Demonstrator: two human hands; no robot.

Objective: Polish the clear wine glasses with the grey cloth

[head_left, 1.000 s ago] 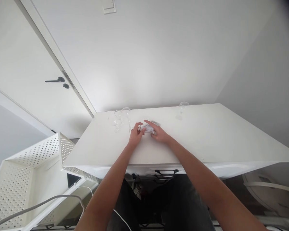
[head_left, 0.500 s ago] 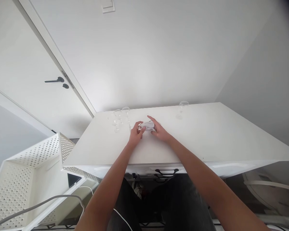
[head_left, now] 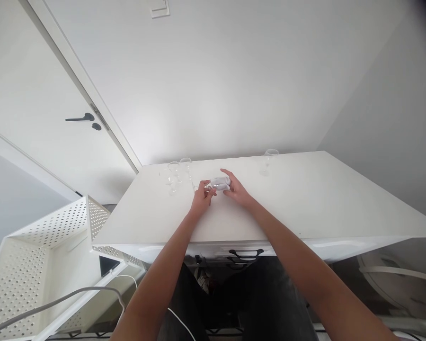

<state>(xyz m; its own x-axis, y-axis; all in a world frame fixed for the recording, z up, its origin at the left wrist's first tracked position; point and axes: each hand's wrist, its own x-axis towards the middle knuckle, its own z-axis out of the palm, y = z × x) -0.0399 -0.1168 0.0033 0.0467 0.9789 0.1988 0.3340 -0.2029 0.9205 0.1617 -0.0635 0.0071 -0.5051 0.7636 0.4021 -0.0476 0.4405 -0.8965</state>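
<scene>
A clear stemmed glass (head_left: 220,183) lies sideways in the air just above the white cabinet top, its bowl pointing right. Something whitish shows in or on the bowl; I cannot make out what. My left hand (head_left: 201,196) is closed around the stem, the foot showing past it on the left. At the bowl's mouth, my right hand (head_left: 238,193) curls its fingers against the rim, the index finger stretched out above. Upright to the left stand more stemmed glasses (head_left: 186,166), faint against the white. Another stemmed glass (head_left: 268,161) stands alone at the back right.
The white cabinet top (head_left: 323,199) runs back to the wall, with black drawer handles (head_left: 246,254) on its front. At left are a white perforated rack (head_left: 21,274), a grey cable (head_left: 57,303) and a door with a black handle (head_left: 80,118).
The glass has turned slightly between my hands, and its bowl shows more clearly. My right hand has shifted a little to the right; the standing glasses stay where they were.
</scene>
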